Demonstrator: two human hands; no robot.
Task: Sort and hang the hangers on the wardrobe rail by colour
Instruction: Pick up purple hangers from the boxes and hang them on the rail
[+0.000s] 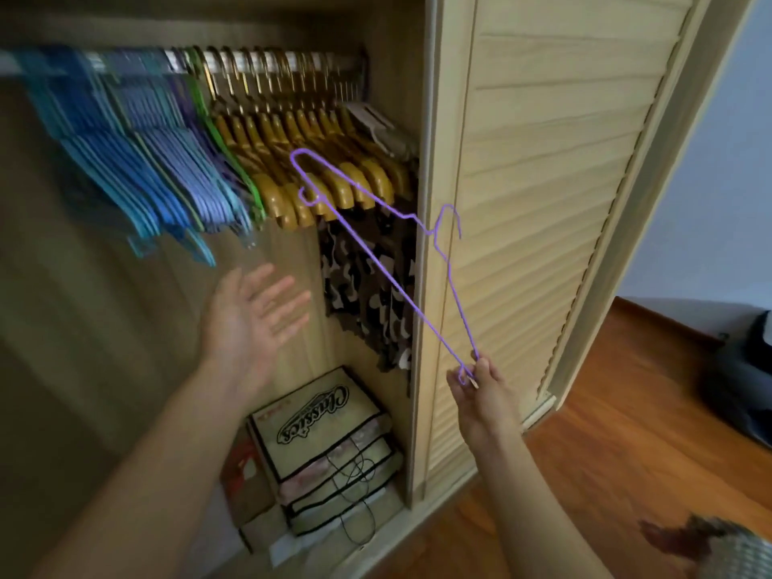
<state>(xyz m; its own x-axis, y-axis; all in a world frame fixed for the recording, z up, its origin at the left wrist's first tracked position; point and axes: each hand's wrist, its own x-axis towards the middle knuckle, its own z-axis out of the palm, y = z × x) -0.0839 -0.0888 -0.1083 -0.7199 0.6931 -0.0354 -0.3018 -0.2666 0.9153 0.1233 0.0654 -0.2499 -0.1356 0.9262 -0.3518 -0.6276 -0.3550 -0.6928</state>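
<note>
**Purple wire hanger held before open wardrobe**

Right hand (pixel 480 384) pinches one corner of the thin purple wire hanger (pixel 376 261), raised before the louvred wooden door (pixel 543 202). Left hand (pixel 255 315) is spread, empty. Metal rail (pixel 259 62) carries blurred, apparently blue hangers (pixel 125 160) and yellow-brown hangers (pixel 326 169). Wooden floor (pixel 605 474) lies below.

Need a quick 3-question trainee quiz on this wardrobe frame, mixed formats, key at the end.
1. True or false: the left hand grips a hanger.
2. Which hand pinches the thin purple wire hanger? A) left B) right C) both
3. Fill in: on the metal wardrobe rail, a single ____ hanger hangs between the blurred blue and purple plastic hangers and the yellow-brown wooden hangers.

Key:
1. False; it is open, palm up, holding nothing.
2. B; the right hand pinches one end of it, in front of the louvred wardrobe door.
3. Green; the green hanger.
</note>
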